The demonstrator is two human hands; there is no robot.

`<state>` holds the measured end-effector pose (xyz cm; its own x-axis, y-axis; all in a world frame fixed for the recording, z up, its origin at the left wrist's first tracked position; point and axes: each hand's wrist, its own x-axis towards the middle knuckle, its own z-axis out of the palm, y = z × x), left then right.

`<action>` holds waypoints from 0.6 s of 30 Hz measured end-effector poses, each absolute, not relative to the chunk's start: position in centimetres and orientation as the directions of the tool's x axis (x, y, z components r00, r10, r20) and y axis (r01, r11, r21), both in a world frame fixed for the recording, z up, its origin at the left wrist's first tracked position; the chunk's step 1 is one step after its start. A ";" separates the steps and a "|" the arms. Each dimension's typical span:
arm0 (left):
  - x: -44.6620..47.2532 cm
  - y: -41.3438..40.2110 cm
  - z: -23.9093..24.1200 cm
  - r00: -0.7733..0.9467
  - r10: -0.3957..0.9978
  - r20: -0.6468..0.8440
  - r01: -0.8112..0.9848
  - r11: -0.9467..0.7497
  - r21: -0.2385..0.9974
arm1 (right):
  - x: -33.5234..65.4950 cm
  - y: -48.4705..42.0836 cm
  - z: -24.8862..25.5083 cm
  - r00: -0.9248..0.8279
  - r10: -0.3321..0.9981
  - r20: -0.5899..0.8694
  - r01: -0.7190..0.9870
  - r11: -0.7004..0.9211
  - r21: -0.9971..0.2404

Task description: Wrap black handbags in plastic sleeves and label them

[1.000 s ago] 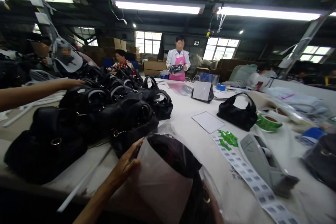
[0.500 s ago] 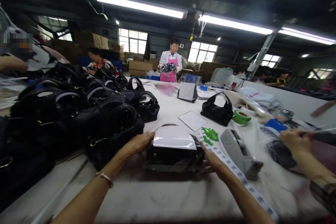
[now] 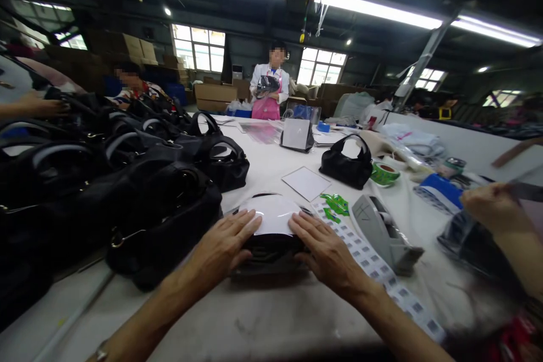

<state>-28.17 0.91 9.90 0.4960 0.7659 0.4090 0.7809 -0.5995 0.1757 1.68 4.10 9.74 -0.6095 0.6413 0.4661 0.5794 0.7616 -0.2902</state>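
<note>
A black handbag (image 3: 271,257) in clear, shiny plastic lies right in front of me on the white table. On its upper side is a white card (image 3: 271,214). My left hand (image 3: 224,242) rests on the left part of the card and bag, fingers stretched out. Flat on the right part lies my right hand (image 3: 324,244), its fingers also extended. Both palms press against the bag's near edges without gripping it. The underside of the bag is hidden.
Several black handbags (image 3: 169,215) crowd the left side. To the right are a grey tape dispenser (image 3: 375,232), a label strip (image 3: 394,288), green packets (image 3: 335,205), a white sheet (image 3: 306,182) and another handbag (image 3: 345,164). A co-worker's hand (image 3: 487,203) works at far right.
My hands have moved from the bag's two sides onto its top and now lie flat over the card. The co-worker's hand at the right has lifted slightly.
</note>
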 end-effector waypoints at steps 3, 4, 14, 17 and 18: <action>-28.2 0.8 8.5 0.498 0.751 0.434 0.799 -0.591 0.106 | 2.1 4.9 9.2 -0.566 0.689 0.452 0.599 0.721 -0.350; -28.3 0.9 8.6 0.493 0.752 0.438 0.801 -0.588 0.108 | 2.3 5.4 9.2 -0.533 0.720 0.443 0.617 0.690 -0.379; -25.7 2.0 10.0 0.298 0.780 0.550 0.886 -0.440 0.144 | 2.2 6.2 7.4 -0.373 0.775 0.511 0.592 0.622 -0.513; -24.5 2.1 9.2 0.327 0.712 0.621 0.889 -0.454 0.052 | 1.2 5.2 7.1 -0.328 0.752 0.572 0.625 0.626 -0.466; -24.1 2.3 9.0 0.359 0.684 0.635 0.876 -0.481 0.023 | 0.9 4.9 7.1 -0.323 0.750 0.578 0.635 0.624 -0.456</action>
